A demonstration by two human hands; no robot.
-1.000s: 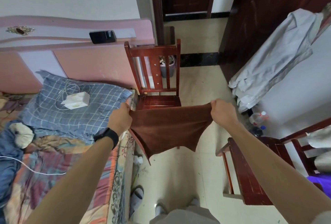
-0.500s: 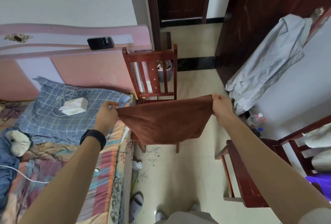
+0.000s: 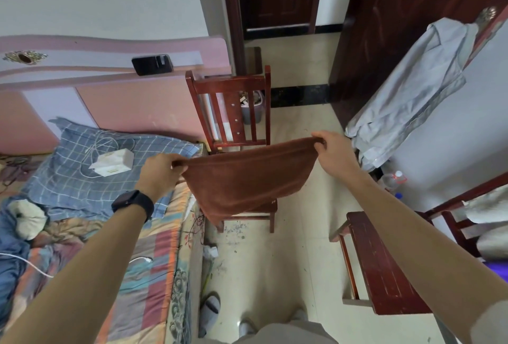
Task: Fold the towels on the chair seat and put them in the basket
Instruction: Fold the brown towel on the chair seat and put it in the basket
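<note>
A brown towel (image 3: 247,178) hangs stretched in the air in front of a red wooden chair (image 3: 231,101) and hides most of its seat. My left hand (image 3: 162,173) pinches the towel's left top corner. My right hand (image 3: 334,153) pinches the right top corner, held a little higher. The towel's lower edge droops to a point near the chair's front left leg. No basket can be made out for certain; a purple object (image 3: 494,272) shows at the right edge.
A bed (image 3: 115,261) with a blue checked pillow (image 3: 90,175) and a white box lies on the left. A second red chair (image 3: 384,269) stands at the right. A pale shirt (image 3: 412,96) hangs by the dark door. Slippers (image 3: 210,310) lie on the tiled floor.
Both hands have lifted the towel and pulled it out wider, so it hangs flatter before the chair. The view has tilted slightly upward.
</note>
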